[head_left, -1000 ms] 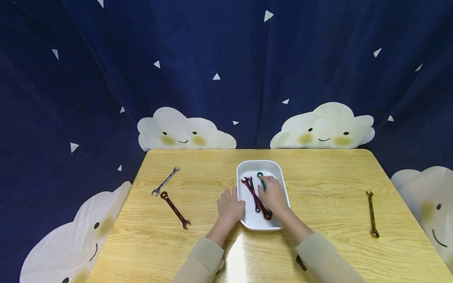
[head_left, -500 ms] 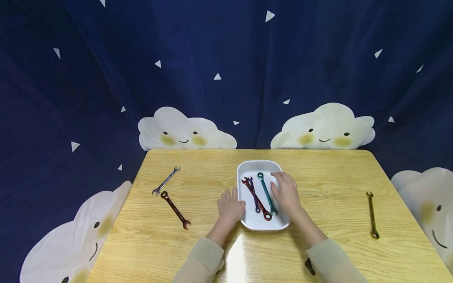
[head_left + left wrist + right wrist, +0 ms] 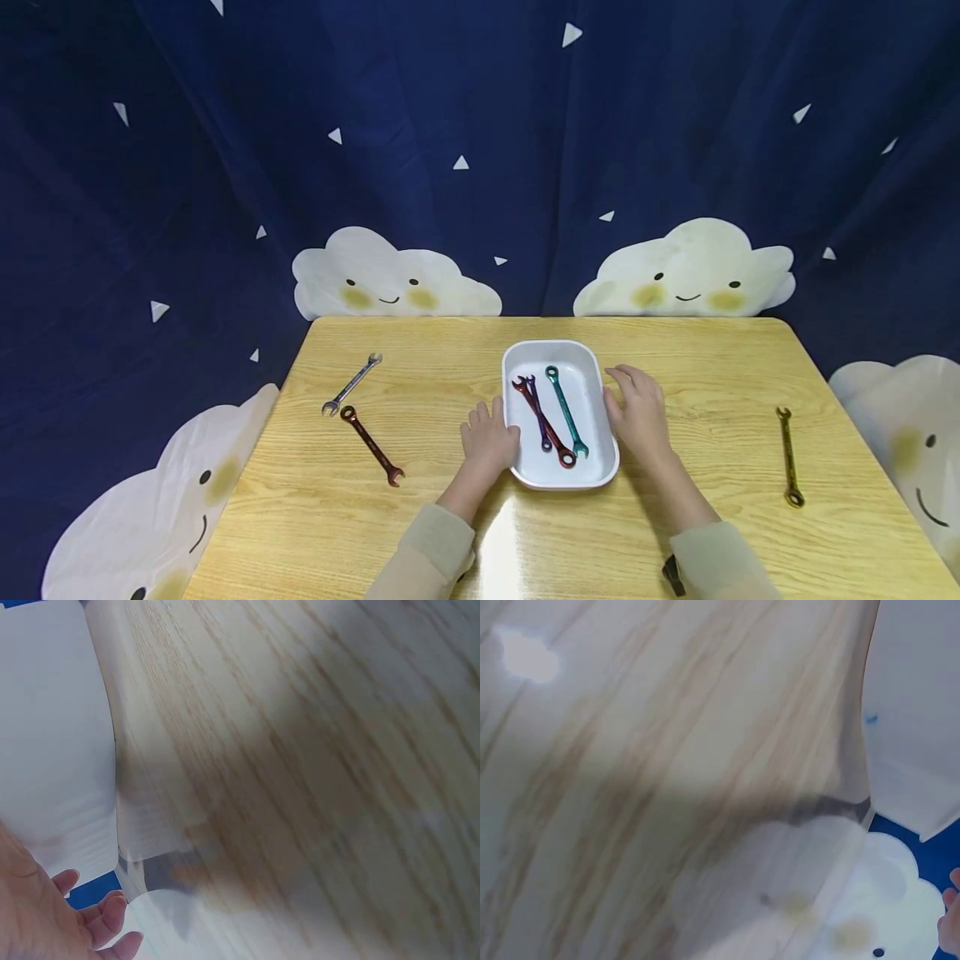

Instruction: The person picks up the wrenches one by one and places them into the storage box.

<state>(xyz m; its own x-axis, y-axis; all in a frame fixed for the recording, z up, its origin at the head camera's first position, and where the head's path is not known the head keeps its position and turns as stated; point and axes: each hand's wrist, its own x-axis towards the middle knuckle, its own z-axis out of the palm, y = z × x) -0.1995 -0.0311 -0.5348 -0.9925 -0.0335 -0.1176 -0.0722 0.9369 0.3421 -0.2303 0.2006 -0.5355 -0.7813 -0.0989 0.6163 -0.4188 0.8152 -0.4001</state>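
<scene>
A white tray (image 3: 553, 483) holds three combination wrenches. The red wrench (image 3: 557, 442) and the purple wrench (image 3: 543, 429) cross each other, while the teal wrench (image 3: 567, 412) lies to their right. My left hand (image 3: 489, 439) rests against the tray's left side, thumb at the rim, fingers loosely extended. The left wrist view has that hand (image 3: 45, 911) next to the white tray wall (image 3: 52, 735). Just right of the tray, my right hand (image 3: 642, 414) is above the table with nothing in it, fingers slightly bent. Only a few fingertips (image 3: 951, 919) show in the right wrist view.
Left on the wooden table (image 3: 675, 350) lie a silver wrench (image 3: 351, 387) and a dark red wrench (image 3: 372, 444). Far to the right is a gold wrench (image 3: 788, 454). Behind hangs a dark blue curtain (image 3: 420, 100) with cloud prints.
My right hand has let go of the teal wrench inside the tray and moved right, past the tray's right rim. The left hand has stayed in place.
</scene>
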